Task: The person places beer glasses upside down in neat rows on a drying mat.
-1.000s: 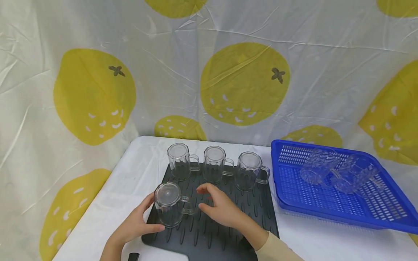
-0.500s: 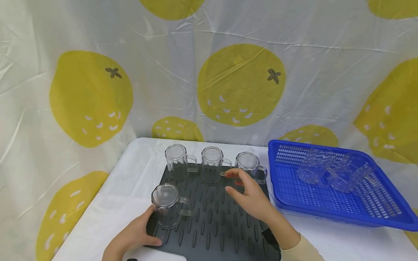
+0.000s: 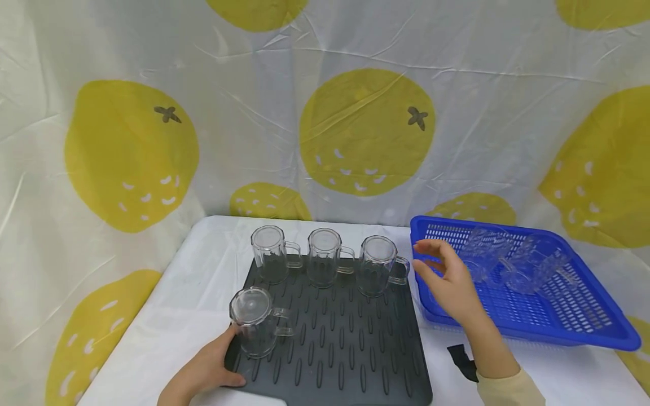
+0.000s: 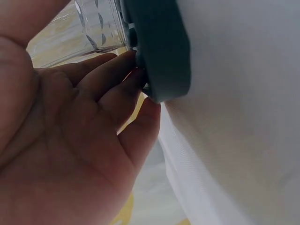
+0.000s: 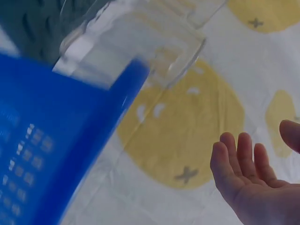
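My left hand (image 3: 205, 361) is at the left edge of a dark ridged mat (image 3: 355, 338), beside a clear glass mug (image 3: 256, 332) standing on its front left. In the left wrist view, the extended fingers (image 4: 112, 89) reach the mat's edge (image 4: 164, 51), with the mug just past them. Bent and holding nothing, the fingers of my right hand (image 3: 449, 282) hover over the left side of a blue basket (image 3: 533, 336). Glass mugs (image 3: 528, 265) lie in that basket. The right wrist view has the right hand (image 5: 258, 187) apart from the basket's rim (image 5: 108, 112).
Along the mat's back edge stand three more glass mugs (image 3: 325, 259), handles to the right. A white flat object (image 3: 238, 397) is partly visible at the front. A black strap-like piece (image 3: 462, 361) shows beside the right wrist. Behind the table hangs a lemon-print cloth (image 3: 244, 129).
My right hand has moved right, from near the front mug's handle, across the mat, to the basket. The left hand has slipped down from the mug to the mat's edge; the mug stays put.
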Motion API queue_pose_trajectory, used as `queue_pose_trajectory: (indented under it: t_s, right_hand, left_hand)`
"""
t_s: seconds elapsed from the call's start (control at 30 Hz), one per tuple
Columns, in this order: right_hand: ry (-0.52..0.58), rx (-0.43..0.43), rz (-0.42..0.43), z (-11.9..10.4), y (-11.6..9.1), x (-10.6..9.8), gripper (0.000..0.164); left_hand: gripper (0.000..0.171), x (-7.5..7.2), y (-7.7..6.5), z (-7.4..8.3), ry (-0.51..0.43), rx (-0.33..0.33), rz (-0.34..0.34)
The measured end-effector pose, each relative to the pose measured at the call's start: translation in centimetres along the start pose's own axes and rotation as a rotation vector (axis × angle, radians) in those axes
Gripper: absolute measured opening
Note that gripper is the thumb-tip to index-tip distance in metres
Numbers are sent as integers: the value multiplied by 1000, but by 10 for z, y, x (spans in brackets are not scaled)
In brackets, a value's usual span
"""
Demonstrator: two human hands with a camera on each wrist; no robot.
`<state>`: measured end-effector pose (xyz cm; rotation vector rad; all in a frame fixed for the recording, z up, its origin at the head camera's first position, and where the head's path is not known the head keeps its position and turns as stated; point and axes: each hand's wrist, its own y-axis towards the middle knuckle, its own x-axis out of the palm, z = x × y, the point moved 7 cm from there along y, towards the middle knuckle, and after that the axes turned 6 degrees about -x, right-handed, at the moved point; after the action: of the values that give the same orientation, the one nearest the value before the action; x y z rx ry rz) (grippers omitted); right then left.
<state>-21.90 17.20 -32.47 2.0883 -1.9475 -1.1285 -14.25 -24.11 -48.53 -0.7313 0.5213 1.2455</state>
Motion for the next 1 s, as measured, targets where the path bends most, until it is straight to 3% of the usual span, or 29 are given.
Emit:
queue_pose_trajectory:
  t_s: [0.23,0.47,0.67,0.83,1.0]
  right_hand:
    - [-212,155,129,32,-2,-54,42]
    - [-340,248,186,57,-9,-88,46]
    - [-460,293,192,75,-16,-108,48]
    - [-485,329,188,89,-23,-116,49]
    - [-514,357,188,100,-28,-123,52]
  left_hand:
    - [115,1,0,0,-1,-28,-21]
    - [117,1,1,-1,2,-52,-21]
    - [116,1,2,-2,10,-75,-21]
    - [111,3,4,-4,20,-116,-26]
    - [112,3,4,-4,12,-108,-25]
